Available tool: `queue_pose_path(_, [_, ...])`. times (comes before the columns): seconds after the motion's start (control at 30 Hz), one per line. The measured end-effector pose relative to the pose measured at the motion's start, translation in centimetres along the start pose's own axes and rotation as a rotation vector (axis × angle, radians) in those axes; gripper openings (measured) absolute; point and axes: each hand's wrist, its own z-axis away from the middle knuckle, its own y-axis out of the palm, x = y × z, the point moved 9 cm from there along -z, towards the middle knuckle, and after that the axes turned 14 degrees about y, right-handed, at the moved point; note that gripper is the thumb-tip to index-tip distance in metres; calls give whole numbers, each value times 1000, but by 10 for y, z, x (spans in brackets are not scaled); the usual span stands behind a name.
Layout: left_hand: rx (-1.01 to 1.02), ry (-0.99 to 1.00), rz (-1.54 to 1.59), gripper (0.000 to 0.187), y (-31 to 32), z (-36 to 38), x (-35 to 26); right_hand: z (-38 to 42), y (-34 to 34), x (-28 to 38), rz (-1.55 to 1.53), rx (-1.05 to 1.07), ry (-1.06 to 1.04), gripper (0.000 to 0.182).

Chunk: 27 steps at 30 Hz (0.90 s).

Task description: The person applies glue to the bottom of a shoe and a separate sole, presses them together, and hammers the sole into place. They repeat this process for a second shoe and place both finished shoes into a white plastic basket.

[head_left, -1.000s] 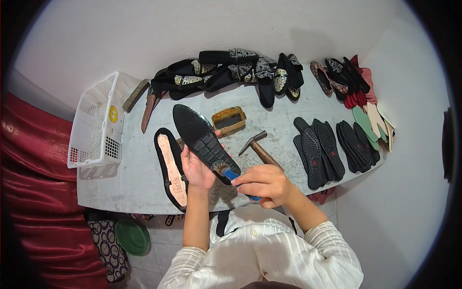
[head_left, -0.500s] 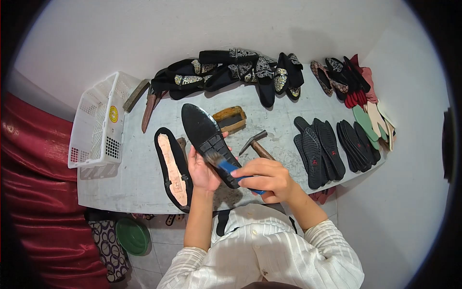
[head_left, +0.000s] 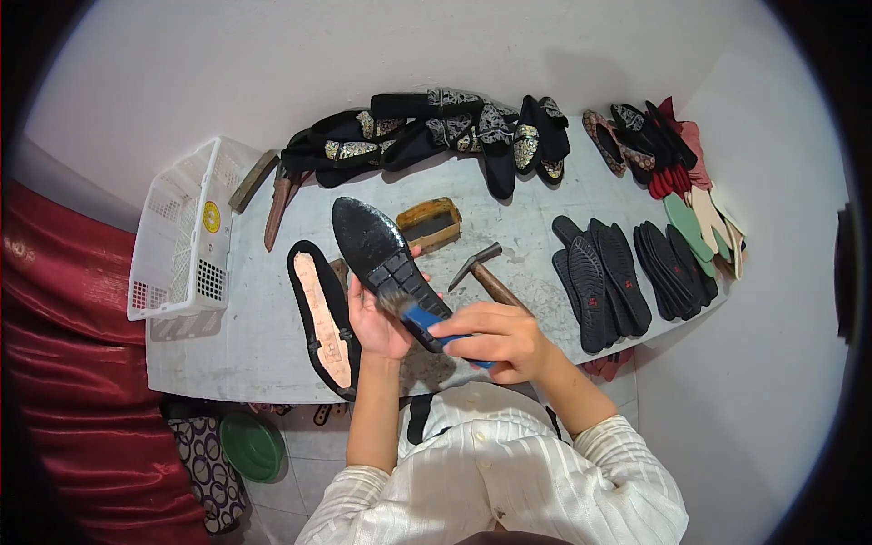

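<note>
A black shoe sole (head_left: 370,238) lies tilted in my left hand (head_left: 380,329), its inner ribbed side facing up and its pointed toe end shiny and wet-looking. The fingers of that hand wrap round it from below. My right hand (head_left: 498,338) grips a brush (head_left: 423,317) by its blue handle, and the bristles touch the middle of the sole near its left edge. To the left, a black shoe upper (head_left: 306,272) with a pale insole board (head_left: 320,313) lies bottom up on the table. Beyond the held sole stands an open yellowish container (head_left: 431,223).
A hammer (head_left: 490,280) lies right of centre on the table (head_left: 527,218). Several black soles (head_left: 601,286) are stacked at the right. Finished-looking black shoes (head_left: 445,132) line the wall. A white basket (head_left: 182,245) and a second hammer (head_left: 280,200) stand at the left.
The sole and both hands have shifted slightly left. The brush has moved a little down-left across the sole, still touching it.
</note>
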Motion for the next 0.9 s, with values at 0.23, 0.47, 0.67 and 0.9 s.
queue_pose_path(0.23, [24, 2, 43, 60, -1, -3, 0, 5, 1, 10, 81, 50, -51, 40])
queue_pose_path(0.47, [28, 28, 78, 61, -2, -4, 0, 9, -5, 8, 9, 1, -57, 41])
queue_pose_path(0.67, [-31, 124, 2, 62, -1, -6, -9, 14, 7, 12, 120, -13, -88, 39])
queue_pose_path(0.9, [-20, 140, 46, 63, -9, -7, -12, 18, -2, 5, 73, 46, -13, 36])
